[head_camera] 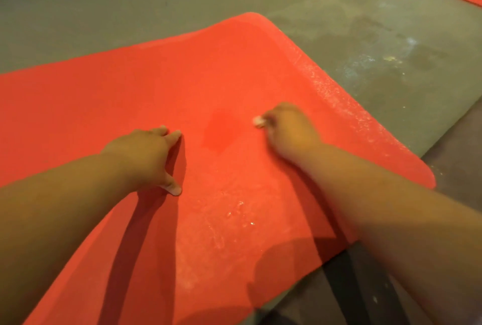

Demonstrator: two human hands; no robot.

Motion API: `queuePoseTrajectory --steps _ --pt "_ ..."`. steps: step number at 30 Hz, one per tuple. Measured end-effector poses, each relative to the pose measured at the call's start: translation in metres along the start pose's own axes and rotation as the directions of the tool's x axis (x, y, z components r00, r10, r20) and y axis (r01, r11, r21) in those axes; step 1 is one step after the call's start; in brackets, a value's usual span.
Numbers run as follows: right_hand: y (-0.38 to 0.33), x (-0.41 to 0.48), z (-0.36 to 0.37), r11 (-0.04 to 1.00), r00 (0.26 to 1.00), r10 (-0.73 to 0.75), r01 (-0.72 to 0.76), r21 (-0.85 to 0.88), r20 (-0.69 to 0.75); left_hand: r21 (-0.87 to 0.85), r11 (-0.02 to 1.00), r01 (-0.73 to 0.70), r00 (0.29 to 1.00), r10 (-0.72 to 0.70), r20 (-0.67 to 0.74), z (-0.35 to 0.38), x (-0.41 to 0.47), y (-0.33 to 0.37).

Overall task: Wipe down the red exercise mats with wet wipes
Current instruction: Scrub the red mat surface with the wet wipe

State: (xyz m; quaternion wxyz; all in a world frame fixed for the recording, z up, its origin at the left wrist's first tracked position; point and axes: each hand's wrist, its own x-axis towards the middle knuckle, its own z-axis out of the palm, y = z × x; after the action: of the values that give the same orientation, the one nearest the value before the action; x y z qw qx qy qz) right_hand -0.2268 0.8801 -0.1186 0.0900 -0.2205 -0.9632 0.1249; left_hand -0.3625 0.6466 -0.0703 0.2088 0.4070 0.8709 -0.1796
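Forearms (65, 207) out, left hand (146, 152) splayed pinning likely-floppy red mat (234, 63), right hand (287, 129) curled, pinching limp wet wipe (258, 121) at fingertips.

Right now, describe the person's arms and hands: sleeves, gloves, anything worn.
The left forearm and right forearm are bare, no sleeves in view. The left hand and right hand wear no gloves; no watch or bracelet shows. The right hand is blurred.
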Motion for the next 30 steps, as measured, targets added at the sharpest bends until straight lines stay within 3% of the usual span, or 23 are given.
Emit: queuePoseTrajectory --steps 2,3,4,6,8,10,12,14,16,17,19,23,27,30 --pt "0.036 0.017 -0.010 0.932 0.926 0.361 -0.361 0.026 -0.108 -0.064 0.997 0.047 0.998 -0.044 0.053 0.006 0.006 -0.004" --pt "0.039 0.022 -0.010 0.889 0.880 0.459 -0.456 0.052 -0.125 -0.095 0.994 0.056 0.996 -0.049 0.077 0.007 0.008 -0.005" --pt "0.028 0.026 -0.007 0.892 0.883 0.451 -0.450 0.040 -0.130 -0.110 0.992 0.056 0.995 -0.046 0.088 0.008 0.010 -0.006" --pt "-0.017 0.019 0.007 0.944 0.942 0.325 -0.318 0.083 -0.084 -0.094 0.994 0.047 0.996 -0.040 0.073 0.007 0.013 -0.006" --pt "-0.075 -0.008 0.027 0.981 0.997 0.067 -0.061 0.182 -0.030 -0.078 0.996 0.042 0.997 -0.037 0.061 0.007 0.013 -0.007" --pt "-0.115 -0.041 0.035 0.955 0.982 -0.190 0.179 0.237 0.024 -0.079 0.996 0.039 0.998 -0.035 0.056 0.010 0.012 -0.007" --pt "-0.109 -0.037 0.032 0.920 0.956 -0.286 0.256 0.296 0.063 -0.076 0.996 0.036 0.998 -0.033 0.045 0.011 0.011 -0.008" --pt "-0.080 -0.004 0.023 0.952 0.975 -0.214 0.193 0.239 0.065 -0.072 0.997 0.036 0.998 -0.032 0.045 0.011 0.011 -0.008" --pt "-0.035 0.035 0.011 0.990 0.998 0.060 -0.059 0.126 -0.002 -0.080 0.996 0.035 0.998 -0.031 0.051 0.011 0.013 -0.007" --pt "-0.015 0.050 0.007 0.973 0.976 0.210 -0.204 0.105 -0.049 -0.078 0.996 0.034 0.998 -0.031 0.047 0.010 0.015 -0.007" --pt "-0.010 0.060 0.008 0.945 0.943 0.322 -0.315 0.089 -0.082 -0.071 0.997 0.033 0.998 -0.029 0.053 0.009 0.016 -0.005" --pt "-0.083 0.020 0.038 0.990 0.999 -0.028 0.032 0.137 -0.032 -0.055 0.998 0.029 0.999 -0.027 0.041 0.010 0.016 -0.006" --pt "-0.106 -0.010 0.035 0.907 0.923 -0.380 0.359 0.220 0.064 -0.049 0.998 0.038 0.999 -0.036 0.037 0.012 0.016 -0.005" --pt "-0.076 0.035 0.021 0.937 0.930 -0.346 0.337 0.089 0.127 -0.063 0.997 0.038 0.999 -0.035 0.041 0.011 0.018 -0.004"
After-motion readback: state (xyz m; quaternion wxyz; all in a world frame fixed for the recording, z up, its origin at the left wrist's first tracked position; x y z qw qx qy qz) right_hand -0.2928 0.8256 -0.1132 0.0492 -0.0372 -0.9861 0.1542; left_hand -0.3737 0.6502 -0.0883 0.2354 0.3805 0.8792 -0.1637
